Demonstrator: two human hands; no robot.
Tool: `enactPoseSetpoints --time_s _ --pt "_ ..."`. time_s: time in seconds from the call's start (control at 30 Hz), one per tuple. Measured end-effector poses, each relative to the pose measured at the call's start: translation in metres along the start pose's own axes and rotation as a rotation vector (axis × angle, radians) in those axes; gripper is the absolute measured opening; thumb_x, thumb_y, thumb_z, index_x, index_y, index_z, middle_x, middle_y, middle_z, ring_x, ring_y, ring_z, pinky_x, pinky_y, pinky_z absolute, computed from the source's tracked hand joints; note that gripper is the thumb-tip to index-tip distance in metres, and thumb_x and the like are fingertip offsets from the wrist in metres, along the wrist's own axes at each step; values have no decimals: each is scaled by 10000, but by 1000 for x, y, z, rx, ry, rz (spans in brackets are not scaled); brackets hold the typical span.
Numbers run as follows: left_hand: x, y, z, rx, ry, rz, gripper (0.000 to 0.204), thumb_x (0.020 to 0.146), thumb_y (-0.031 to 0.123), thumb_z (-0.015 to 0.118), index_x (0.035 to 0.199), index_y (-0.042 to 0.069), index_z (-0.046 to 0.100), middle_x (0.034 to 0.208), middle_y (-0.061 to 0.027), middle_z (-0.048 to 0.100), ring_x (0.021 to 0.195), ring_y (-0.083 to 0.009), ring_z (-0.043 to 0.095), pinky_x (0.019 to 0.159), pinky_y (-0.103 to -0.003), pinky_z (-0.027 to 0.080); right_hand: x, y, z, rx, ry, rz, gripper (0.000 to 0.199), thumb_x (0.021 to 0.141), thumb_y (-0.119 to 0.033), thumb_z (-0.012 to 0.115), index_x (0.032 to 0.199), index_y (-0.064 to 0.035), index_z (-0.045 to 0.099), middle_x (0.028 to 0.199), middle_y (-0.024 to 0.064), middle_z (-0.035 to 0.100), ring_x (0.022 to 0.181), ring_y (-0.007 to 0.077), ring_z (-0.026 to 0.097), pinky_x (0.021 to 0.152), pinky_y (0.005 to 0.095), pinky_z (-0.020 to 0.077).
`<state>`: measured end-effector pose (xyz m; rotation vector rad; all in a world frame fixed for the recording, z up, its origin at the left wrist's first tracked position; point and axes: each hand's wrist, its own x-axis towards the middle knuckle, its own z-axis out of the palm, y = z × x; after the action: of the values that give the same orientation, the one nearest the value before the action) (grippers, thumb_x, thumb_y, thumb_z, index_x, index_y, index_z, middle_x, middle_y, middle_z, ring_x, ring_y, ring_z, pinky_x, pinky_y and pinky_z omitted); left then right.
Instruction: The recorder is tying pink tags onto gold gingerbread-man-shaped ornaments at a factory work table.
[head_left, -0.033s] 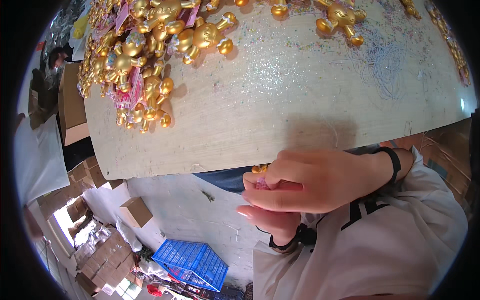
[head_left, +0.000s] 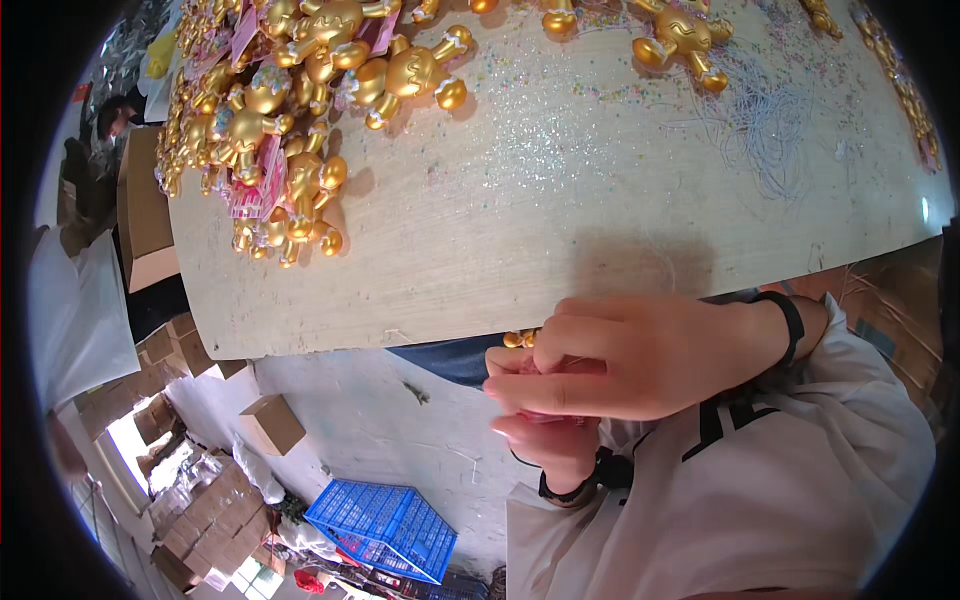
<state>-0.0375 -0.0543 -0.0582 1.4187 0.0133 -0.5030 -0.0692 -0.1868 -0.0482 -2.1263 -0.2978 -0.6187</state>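
My right hand, with a black band at its wrist, is closed with curled fingers at the table's near edge. My left hand is just beneath it, also closed, its thumb pointing left. Between them they hold a shiny gold figurine; only rounded gold ends show past the fingers. A bit of pink material shows between the two hands. Most of what they grip is hidden by the right hand.
Gold gingerbread-style figurines with pink cards pile up at the table's far left. White strings and scattered glitter lie at the far right and middle. Below left are a blue plastic crate and cardboard boxes. Another person is at the far left.
My left thumb has shifted slightly to the right and the right fingers have moved a little. More pink shows between the hands, and more gold shows above the fingers.
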Motion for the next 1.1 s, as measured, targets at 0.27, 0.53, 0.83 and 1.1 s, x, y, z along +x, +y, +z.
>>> enactPoseSetpoints --time_s 0.27,0.53,0.83,1.1 --pt "0 14 -4 15 -330 121 740 773 652 545 1064 6 329 1012 -207 517 779 -169 489 667 -286 405 -10 10 -12 109 -10 -69 242 754 -61 627 994 -47 609 865 37 540 665 167 573 536 263 468" --pt "-2 5 -10 -329 -380 154 143 890 56 526 954 -11 417 1178 -355 476 920 -198 565 785 -290 449 -11 5 -18 121 22 14 311 724 -68 607 1030 -28 570 940 49 580 737 177 596 602 265 496" --pt "5 1 -28 -120 -211 151 260 925 252 519 883 51 359 1001 -234 583 727 -137 541 668 -257 461 -6 -14 -55 -136 -296 22 325 787 -124 541 1111 -138 565 787 10 518 698 178 586 523 308 488" --pt "22 -9 -63 83 -196 252 63 935 70 460 873 60 455 924 -74 557 737 -103 486 668 -227 407 -33 -41 -160 -497 -450 295 108 836 -249 552 878 -158 593 772 12 551 737 177 590 533 313 479"
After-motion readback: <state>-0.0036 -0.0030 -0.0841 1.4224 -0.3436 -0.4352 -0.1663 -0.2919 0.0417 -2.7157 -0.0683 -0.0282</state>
